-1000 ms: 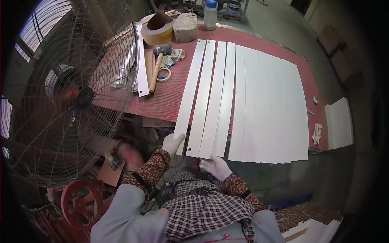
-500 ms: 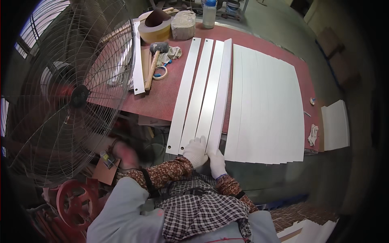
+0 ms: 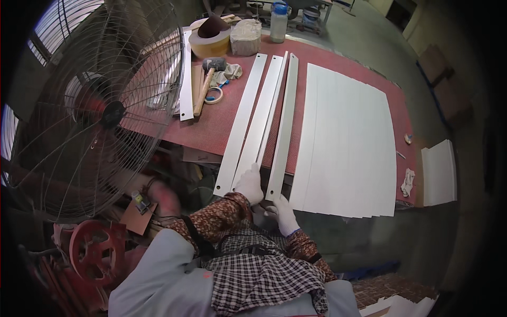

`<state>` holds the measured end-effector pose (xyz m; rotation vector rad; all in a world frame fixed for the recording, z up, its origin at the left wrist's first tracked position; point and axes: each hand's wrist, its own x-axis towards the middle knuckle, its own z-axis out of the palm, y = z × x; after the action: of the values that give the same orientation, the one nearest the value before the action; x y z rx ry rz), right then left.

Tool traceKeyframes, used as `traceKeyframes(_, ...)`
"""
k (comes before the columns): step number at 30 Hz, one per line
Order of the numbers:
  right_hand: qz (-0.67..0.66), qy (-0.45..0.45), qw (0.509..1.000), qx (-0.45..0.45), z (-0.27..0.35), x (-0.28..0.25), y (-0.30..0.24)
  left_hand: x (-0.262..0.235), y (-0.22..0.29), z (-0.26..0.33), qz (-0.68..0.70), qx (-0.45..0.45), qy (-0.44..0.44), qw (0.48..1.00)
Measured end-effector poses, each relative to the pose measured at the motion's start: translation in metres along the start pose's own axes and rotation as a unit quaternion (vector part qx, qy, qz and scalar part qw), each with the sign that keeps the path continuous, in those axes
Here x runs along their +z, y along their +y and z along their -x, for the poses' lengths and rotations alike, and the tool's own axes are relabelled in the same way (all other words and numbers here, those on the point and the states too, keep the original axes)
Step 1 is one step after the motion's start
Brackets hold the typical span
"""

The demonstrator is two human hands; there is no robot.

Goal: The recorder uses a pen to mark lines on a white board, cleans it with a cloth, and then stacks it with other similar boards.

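Note:
Both my hands wear white gloves. My left hand [image 3: 249, 186] is closed at the near end of a narrow white strip [image 3: 274, 108], which is tipped on its edge against a flat white strip [image 3: 257, 116]. My right hand [image 3: 283, 215] pinches the near end of another long white strip [image 3: 283, 129], with a dark hole at each end, standing apart to the right. Its fingertips are partly hidden. A further holed white strip [image 3: 241, 127] lies flat at the left. All the strips reach away from me over the red table [image 3: 211, 132], their near ends overhanging its edge.
A fanned stack of white panels [image 3: 351, 142] covers the table's right side. At the left stand a big wire-caged fan [image 3: 95, 116], a mallet [image 3: 205, 87] and a tape roll [image 3: 213, 95]. Farther back are a wide roll [image 3: 210, 42], a wrapped block [image 3: 246, 38] and a blue-capped bottle [image 3: 279, 24].
The two right-hand strips have come apart, leaving a gap of red table between them. One is now tipped on edge toward the left; the right one shows its holed face. My right hand shifted slightly nearer me.

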<state>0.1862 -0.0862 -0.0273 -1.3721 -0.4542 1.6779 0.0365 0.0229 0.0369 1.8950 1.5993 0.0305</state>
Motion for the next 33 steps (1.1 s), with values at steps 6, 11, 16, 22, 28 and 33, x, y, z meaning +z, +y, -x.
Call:
traceKeyframes(6,0.073,0.065,0.995,0.028,-0.023,0.003,0.014,0.002,-0.067,-0.018,0.231,0.028,-0.140,0.963)
traceKeyframes(11,0.109,0.134,0.985,0.009,-0.012,0.005,0.024,0.003,-0.042,-0.015,0.028,0.044,-0.123,0.991)
traceKeyframes(16,0.111,0.125,0.985,0.030,0.001,0.002,0.026,-0.008,-0.025,0.000,-0.141,0.045,-0.075,0.986)
traceKeyframes(22,0.103,0.136,0.985,0.007,-0.024,0.008,0.015,-0.008,-0.033,-0.030,-0.230,0.233,0.043,0.944)
traceKeyframes(28,0.282,0.081,0.956,0.004,-0.035,-0.028,0.037,0.020,-0.021,0.004,-0.136,0.327,0.058,0.934)
traceKeyframes(33,0.230,0.080,0.970,-0.002,-0.020,-0.004,0.000,-0.013,-0.096,-0.023,0.010,-0.039,0.341,0.939)
